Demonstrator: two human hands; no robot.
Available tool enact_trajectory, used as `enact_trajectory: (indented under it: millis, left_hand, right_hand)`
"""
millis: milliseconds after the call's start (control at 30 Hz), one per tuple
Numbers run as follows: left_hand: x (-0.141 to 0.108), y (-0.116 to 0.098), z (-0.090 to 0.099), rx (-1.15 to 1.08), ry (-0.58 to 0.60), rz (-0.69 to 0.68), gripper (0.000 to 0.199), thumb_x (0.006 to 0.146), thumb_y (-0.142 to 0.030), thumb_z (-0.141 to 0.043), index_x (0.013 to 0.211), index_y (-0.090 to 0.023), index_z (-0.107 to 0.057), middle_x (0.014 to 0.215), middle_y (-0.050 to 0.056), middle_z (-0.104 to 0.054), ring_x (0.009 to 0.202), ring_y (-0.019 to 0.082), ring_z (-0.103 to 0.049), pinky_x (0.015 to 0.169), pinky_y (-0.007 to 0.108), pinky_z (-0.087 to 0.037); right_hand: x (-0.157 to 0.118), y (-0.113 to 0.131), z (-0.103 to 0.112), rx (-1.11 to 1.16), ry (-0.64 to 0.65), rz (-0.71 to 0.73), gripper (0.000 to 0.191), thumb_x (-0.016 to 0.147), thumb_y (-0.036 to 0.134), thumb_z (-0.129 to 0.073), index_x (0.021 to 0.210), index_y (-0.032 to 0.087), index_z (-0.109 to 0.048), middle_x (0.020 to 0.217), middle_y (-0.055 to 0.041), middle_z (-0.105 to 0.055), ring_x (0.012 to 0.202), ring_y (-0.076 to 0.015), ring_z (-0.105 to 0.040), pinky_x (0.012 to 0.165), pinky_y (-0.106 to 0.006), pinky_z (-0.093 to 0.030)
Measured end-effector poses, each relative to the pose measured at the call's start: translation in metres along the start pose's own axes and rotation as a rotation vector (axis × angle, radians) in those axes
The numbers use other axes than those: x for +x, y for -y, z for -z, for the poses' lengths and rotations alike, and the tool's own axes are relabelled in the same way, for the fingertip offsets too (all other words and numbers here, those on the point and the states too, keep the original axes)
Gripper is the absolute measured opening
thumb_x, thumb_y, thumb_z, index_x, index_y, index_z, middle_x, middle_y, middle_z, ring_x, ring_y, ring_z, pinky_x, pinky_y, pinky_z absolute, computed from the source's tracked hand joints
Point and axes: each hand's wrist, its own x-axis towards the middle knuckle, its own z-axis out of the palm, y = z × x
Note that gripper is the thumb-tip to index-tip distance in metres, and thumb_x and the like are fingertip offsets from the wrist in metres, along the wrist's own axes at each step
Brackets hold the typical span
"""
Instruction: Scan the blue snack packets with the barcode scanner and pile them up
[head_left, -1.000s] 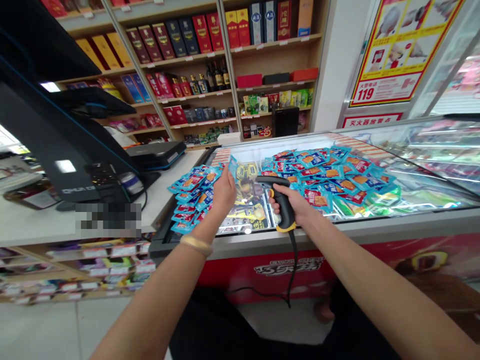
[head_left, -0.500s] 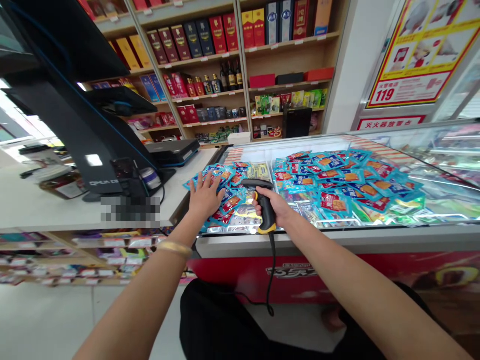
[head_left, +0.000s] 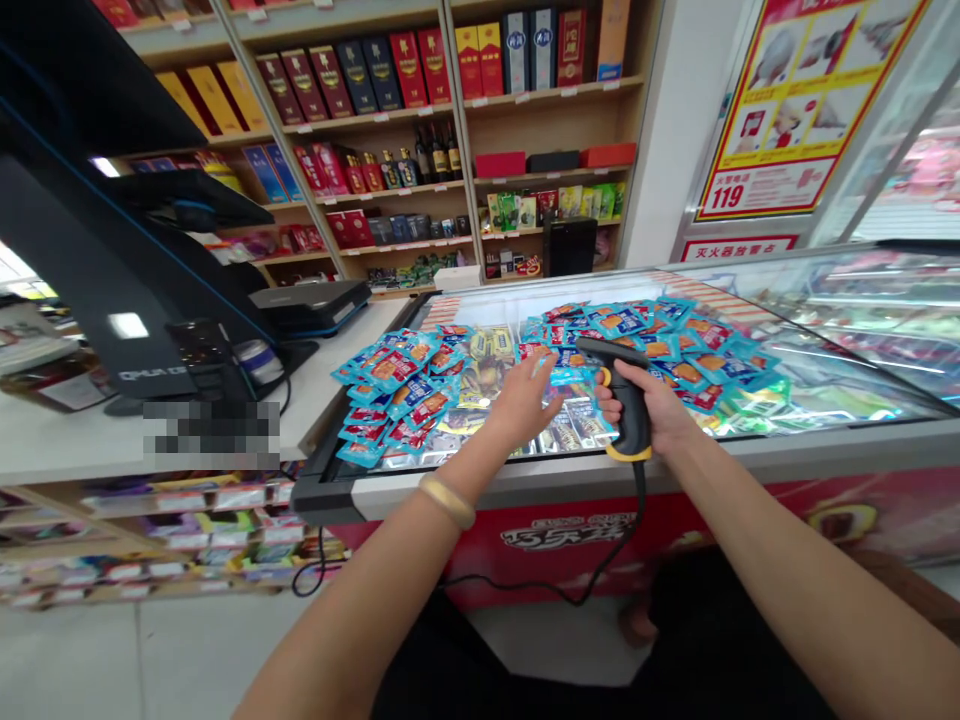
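Note:
My right hand (head_left: 660, 408) is wrapped round the handle of a black and yellow handheld scanner (head_left: 632, 405), its cable hanging down in front of the freezer. My left hand (head_left: 523, 400) is spread, palm down, with nothing in it, over the glass top between two piles of blue snack packets. The left pile (head_left: 397, 385) lies by the counter. The right pile (head_left: 675, 345) spreads behind and beyond the scanner. Whether my left fingertips touch a packet I cannot tell.
A chest freezer (head_left: 697, 462) with a glass top spans the front. At the left a counter (head_left: 300, 420) carries a dark checkout screen stand (head_left: 135, 270) and a flat black device (head_left: 315, 303). Shelves (head_left: 390, 115) of boxes and bottles stand behind.
My left hand has lifted off the left pile and moved right. My right hand has carried the scanner right, near the right pile. The view has shifted a little to the right.

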Motion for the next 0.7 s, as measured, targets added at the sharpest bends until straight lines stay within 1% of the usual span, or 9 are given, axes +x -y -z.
enact_trajectory:
  millis: [133,200,267,333,400,500,600,700]
  left_hand:
    - [0.027,-0.027,-0.037,-0.099,0.093,-0.158,0.067,0.085,-0.035,-0.065,0.145,-0.018,-0.04,0.15,0.02,-0.045,0.142,0.031,-0.04,0.115,0.053,-0.036]
    - [0.036,-0.035,-0.05,-0.102,0.155,-0.192,0.072,0.082,-0.037,-0.068,0.145,-0.017,-0.04,0.149,0.021,-0.046,0.143,0.032,-0.04,0.116,0.055,-0.034]
    - [0.041,-0.04,-0.058,-0.083,0.199,-0.197,0.07,0.083,-0.038,-0.068,0.144,-0.016,-0.042,0.145,0.021,-0.051,0.141,0.033,-0.043,0.116,0.056,-0.033]
    - [0.041,-0.042,-0.062,-0.069,0.201,-0.194,0.063,0.086,-0.038,-0.064,0.141,-0.015,-0.045,0.139,0.021,-0.056,0.136,0.033,-0.049,0.114,0.055,-0.036]
    - [0.039,-0.043,-0.063,-0.068,0.166,-0.194,0.057,0.087,-0.037,-0.062,0.138,-0.014,-0.049,0.133,0.021,-0.06,0.128,0.032,-0.055,0.11,0.052,-0.042]
    - [0.034,-0.044,-0.061,-0.089,0.11,-0.175,0.056,0.086,-0.037,-0.064,0.136,-0.014,-0.052,0.127,0.02,-0.062,0.121,0.03,-0.059,0.104,0.046,-0.047]
    - [0.033,-0.045,-0.059,-0.153,0.052,-0.081,0.057,0.085,-0.037,-0.066,0.135,-0.014,-0.053,0.127,0.02,-0.062,0.12,0.03,-0.06,0.103,0.044,-0.049]
    - [0.035,-0.045,-0.057,-0.259,-0.056,0.069,0.05,0.086,-0.038,-0.066,0.13,-0.016,-0.057,0.128,0.018,-0.062,0.122,0.028,-0.059,0.105,0.043,-0.047]
  right_hand:
    - [-0.014,0.025,0.039,0.025,-0.086,0.078,0.015,0.088,0.032,-0.059,0.079,0.019,-0.058,0.061,-0.0001,-0.051,0.045,-0.0099,-0.043,0.038,-0.019,-0.043]
    - [-0.015,0.031,0.052,0.038,-0.116,0.089,0.016,0.087,0.033,-0.06,0.079,0.019,-0.058,0.062,-0.0001,-0.051,0.044,-0.0096,-0.042,0.038,-0.02,-0.044]
    - [-0.014,0.033,0.059,0.049,-0.121,0.098,0.017,0.086,0.034,-0.062,0.079,0.019,-0.057,0.062,0.0003,-0.051,0.044,-0.0092,-0.042,0.038,-0.019,-0.044]
    - [-0.011,0.032,0.061,0.047,-0.117,0.109,0.018,0.085,0.034,-0.063,0.079,0.019,-0.056,0.061,0.0004,-0.051,0.044,-0.0092,-0.043,0.039,-0.019,-0.044]
    - [-0.009,0.03,0.059,0.048,-0.125,0.11,0.018,0.086,0.034,-0.062,0.079,0.019,-0.056,0.061,0.0001,-0.052,0.044,-0.0094,-0.044,0.038,-0.018,-0.043]
    - [-0.009,0.029,0.054,0.082,-0.156,0.1,0.018,0.09,0.032,-0.058,0.079,0.018,-0.057,0.059,0.0,-0.053,0.043,-0.0091,-0.044,0.037,-0.018,-0.043]
    - [-0.011,0.029,0.051,0.122,-0.178,0.102,0.019,0.092,0.031,-0.054,0.08,0.017,-0.058,0.058,-0.0001,-0.053,0.042,-0.0084,-0.044,0.038,-0.017,-0.043]
    - [-0.012,0.03,0.051,0.139,-0.181,0.112,0.02,0.093,0.03,-0.053,0.08,0.017,-0.058,0.057,-0.0001,-0.053,0.042,-0.0082,-0.044,0.037,-0.017,-0.043]
